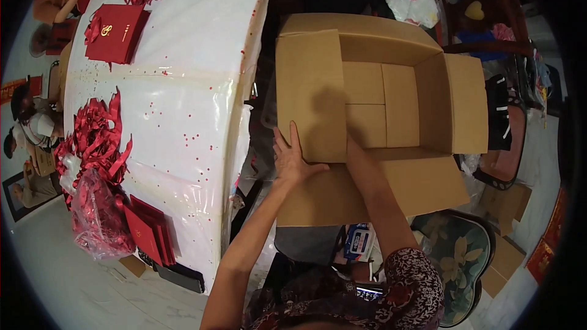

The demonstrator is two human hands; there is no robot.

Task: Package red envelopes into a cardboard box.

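Observation:
In front of me stands a large brown cardboard box with its flaps folded outward. Its bottom panels show, and nothing lies on the part I can see. My left hand rests on the left flap, fingers spread and thumb pointing right, holding nothing. My right forearm crosses the near flap and reaches down into the box. The hand at its end is hidden behind the left flap, so its fingers do not show.
A white-covered table stands at left, bearing a red bag, red ribbons and red folders. A leaf-patterned stool is near right; a wooden chair stands far right. Other people are beyond the table.

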